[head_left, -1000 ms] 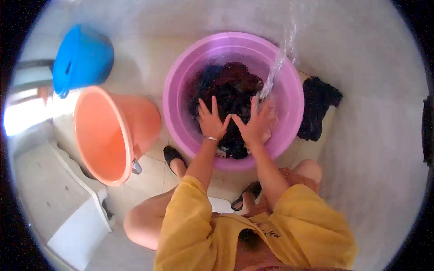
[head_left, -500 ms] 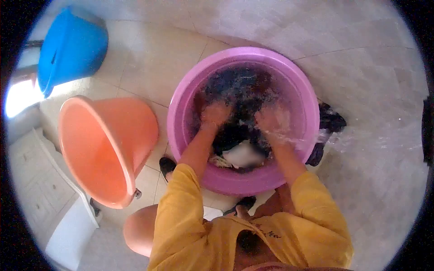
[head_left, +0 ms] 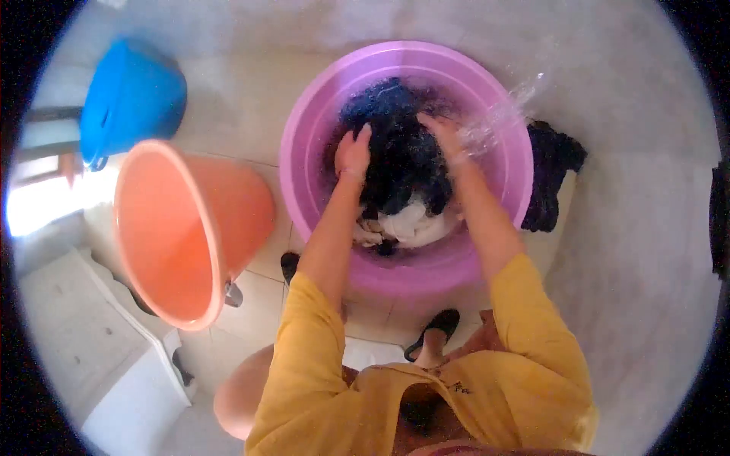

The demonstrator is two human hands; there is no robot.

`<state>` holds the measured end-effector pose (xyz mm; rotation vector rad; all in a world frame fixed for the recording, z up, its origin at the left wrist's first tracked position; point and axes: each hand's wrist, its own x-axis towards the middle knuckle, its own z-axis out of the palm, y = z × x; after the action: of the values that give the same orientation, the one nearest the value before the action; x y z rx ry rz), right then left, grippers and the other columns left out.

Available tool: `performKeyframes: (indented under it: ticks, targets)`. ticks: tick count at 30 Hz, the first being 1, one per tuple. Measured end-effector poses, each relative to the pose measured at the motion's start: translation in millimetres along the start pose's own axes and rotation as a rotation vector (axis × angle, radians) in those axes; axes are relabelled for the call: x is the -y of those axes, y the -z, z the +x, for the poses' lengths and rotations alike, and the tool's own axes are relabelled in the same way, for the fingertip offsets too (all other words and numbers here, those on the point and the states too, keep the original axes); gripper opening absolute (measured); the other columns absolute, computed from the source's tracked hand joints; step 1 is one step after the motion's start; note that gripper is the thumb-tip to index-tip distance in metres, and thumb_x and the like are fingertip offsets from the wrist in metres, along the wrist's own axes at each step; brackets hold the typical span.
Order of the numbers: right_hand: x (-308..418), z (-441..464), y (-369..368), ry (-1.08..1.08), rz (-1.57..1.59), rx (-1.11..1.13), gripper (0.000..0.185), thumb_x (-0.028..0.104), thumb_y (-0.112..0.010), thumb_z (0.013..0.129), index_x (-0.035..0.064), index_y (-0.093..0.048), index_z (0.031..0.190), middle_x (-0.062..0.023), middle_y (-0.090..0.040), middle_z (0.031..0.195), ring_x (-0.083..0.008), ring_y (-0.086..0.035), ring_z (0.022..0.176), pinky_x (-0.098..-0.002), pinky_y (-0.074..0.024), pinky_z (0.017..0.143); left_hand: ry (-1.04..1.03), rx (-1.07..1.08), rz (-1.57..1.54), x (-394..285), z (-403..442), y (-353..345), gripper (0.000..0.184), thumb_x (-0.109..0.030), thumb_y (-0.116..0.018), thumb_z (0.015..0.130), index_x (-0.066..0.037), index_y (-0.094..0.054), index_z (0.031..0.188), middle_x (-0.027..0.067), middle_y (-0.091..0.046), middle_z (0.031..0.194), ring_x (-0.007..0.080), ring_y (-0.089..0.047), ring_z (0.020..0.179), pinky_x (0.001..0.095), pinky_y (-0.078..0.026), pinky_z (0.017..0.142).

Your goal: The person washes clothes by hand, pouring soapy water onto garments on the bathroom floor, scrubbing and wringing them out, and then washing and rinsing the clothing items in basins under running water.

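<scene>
A large purple basin point(head_left: 300, 114) holds water, a dark garment heap point(head_left: 403, 159) and white cloth point(head_left: 414, 226) at its near side. At the left edge of the dark heap, my left hand point(head_left: 353, 154) is open, thumb and fingers apart. My right hand point(head_left: 441, 135) lies against the heap's right side with its fingers stretched out. The wet fabric sits between both hands, and some fingertips are hard to make out. A stream of water point(head_left: 494, 125) pours in from the upper right, past my right wrist.
An orange tub point(head_left: 247, 201) lies tipped on its side at the left, with a blue tub point(head_left: 144, 91) behind it. Dark cloth point(head_left: 549, 175) lies right of the basin. A white plastic piece point(head_left: 99, 334) stands at the lower left. My slippered foot point(head_left: 437, 330) is near the basin.
Both hands have come up out of the churning water and moved away from my body, beside the dark clothes. The water stream now enters higher up. The view has shifted slightly.
</scene>
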<state>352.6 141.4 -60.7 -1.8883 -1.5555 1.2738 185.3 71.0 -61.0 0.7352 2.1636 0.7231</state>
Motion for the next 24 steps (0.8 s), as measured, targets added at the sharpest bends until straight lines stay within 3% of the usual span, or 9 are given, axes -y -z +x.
performKeyframes:
  ticks: [2,5,8,10,12,14,16,20,24]
  targets:
    - [-16.8,6.0,-4.9,0.118,-0.218,0.053,0.050,0.048,-0.052,0.068,0.0062,-0.060,0.095,-0.0181,-0.054,0.101,-0.0276,-0.050,0.095,-0.0337,-0.0331,0.088,0.139,0.094,-0.506,14.5,-16.4,14.0,0.063,-0.038,-0.056,0.072,0.008,-0.042,0.112,0.0161,-0.048,0.111,0.0239,-0.045,0.102,0.0297,-0.032,0.087]
    - [24.1,-50.4,11.7,0.306,-0.012,0.005,0.038,0.039,-0.058,0.065,0.0053,-0.060,0.083,-0.0136,-0.056,0.084,-0.0264,-0.051,0.086,-0.0351,-0.0372,0.078,0.195,0.557,-0.736,25.1,-42.2,52.7,0.063,-0.041,-0.056,0.073,0.005,-0.041,0.113,0.0111,-0.049,0.108,0.0210,-0.047,0.098,0.0308,-0.037,0.083]
    - [31.9,-90.0,-2.4,0.534,-0.133,0.164,0.026,0.028,-0.060,0.061,0.0041,-0.053,0.057,-0.0076,-0.053,0.069,-0.0271,-0.048,0.079,-0.0402,-0.0348,0.071,0.303,0.474,-0.334,-12.7,-71.9,104.4,0.066,-0.047,-0.048,0.076,0.003,-0.037,0.117,0.0145,-0.050,0.107,0.0260,-0.048,0.098,0.0308,-0.036,0.085]
    - [38.6,-130.3,-6.7,0.915,-0.259,0.095,0.020,0.021,-0.062,0.055,0.0060,-0.049,0.051,-0.0070,-0.049,0.063,-0.0241,-0.047,0.073,-0.0393,-0.0348,0.066,-0.319,0.150,0.274,-23.9,-65.4,113.9,0.066,-0.051,-0.040,0.078,-0.001,-0.035,0.120,0.0202,-0.044,0.115,0.0340,-0.042,0.105,0.0383,-0.034,0.087]
    - [37.8,-162.1,-13.1,1.199,-0.217,0.131,0.015,0.019,-0.060,0.053,0.0077,-0.050,0.053,-0.0067,-0.048,0.062,-0.0235,-0.046,0.069,-0.0380,-0.0348,0.062,-0.416,0.160,0.125,-19.4,-42.6,94.5,0.063,-0.050,-0.041,0.077,-0.008,-0.034,0.123,0.0232,-0.035,0.122,0.0394,-0.032,0.112,0.0480,-0.027,0.091]
    - [26.2,-183.0,-11.9,1.209,-0.229,0.241,0.015,0.019,-0.061,0.055,0.0069,-0.051,0.054,-0.0075,-0.048,0.065,-0.0245,-0.046,0.070,-0.0399,-0.0350,0.064,-0.765,0.058,0.471,-21.7,-34.6,62.8,0.061,-0.052,-0.043,0.074,-0.018,-0.034,0.124,0.0230,-0.024,0.128,0.0410,-0.019,0.119,0.0566,-0.015,0.092]
    - [16.2,-185.2,4.6,1.208,-0.241,0.356,0.015,0.018,-0.061,0.056,0.0062,-0.052,0.056,-0.0083,-0.049,0.067,-0.0256,-0.046,0.071,-0.0418,-0.0353,0.065,-0.824,0.057,0.602,-14.1,-47.1,33.8,0.063,-0.054,-0.044,0.072,-0.022,-0.033,0.125,0.0229,-0.021,0.129,0.0409,-0.014,0.120,0.0571,-0.011,0.093]
    - [-11.7,-131.0,34.0,0.528,0.001,-0.299,0.046,0.026,-0.063,0.065,0.0015,-0.051,0.101,-0.0192,-0.046,0.108,-0.0315,-0.041,0.104,-0.0468,-0.0269,0.088,-0.685,0.052,0.641,15.1,-65.9,6.1,0.068,-0.056,-0.048,0.066,-0.027,-0.031,0.125,0.0236,-0.012,0.132,0.0426,-0.007,0.121,0.0602,-0.008,0.091]
    - [-32.0,-100.2,-8.9,0.542,-0.476,-0.517,0.070,0.031,-0.064,0.064,0.0009,-0.035,0.119,-0.0253,-0.033,0.121,-0.0379,-0.029,0.114,-0.0469,-0.0229,0.092,-0.554,-0.071,0.667,28.6,-58.4,-13.6,0.068,-0.055,-0.046,0.067,-0.027,-0.029,0.127,0.0221,-0.011,0.133,0.0420,-0.016,0.119,0.0630,-0.014,0.087]
